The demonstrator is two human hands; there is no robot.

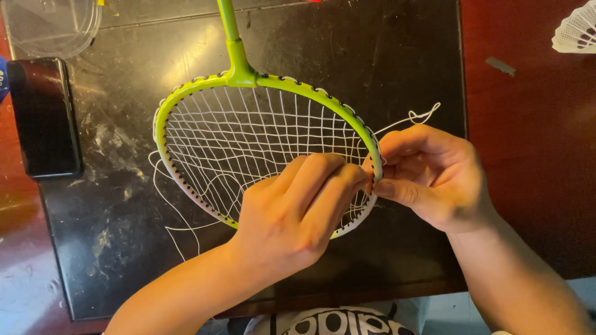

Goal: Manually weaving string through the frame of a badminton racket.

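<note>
My left hand (pixel 298 211) and right hand (pixel 428 177) pinch the thin white string (pixel 422 115) at the light, stiff yellow-green racket's (pixel 248 77) rim — slippery, so grip tight.

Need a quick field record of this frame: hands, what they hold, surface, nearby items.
left hand: left hand lies over the strings, fingertips at the frame's right edge
right hand: right hand pinches the frame there
held item: badminton racket, yellow-green frame, lying flat
string: white string partly woven, slack loops trailing off both sides
surface: black mat on a reddish table
nearby: phone, clear plastic container, shuttlecock
</note>
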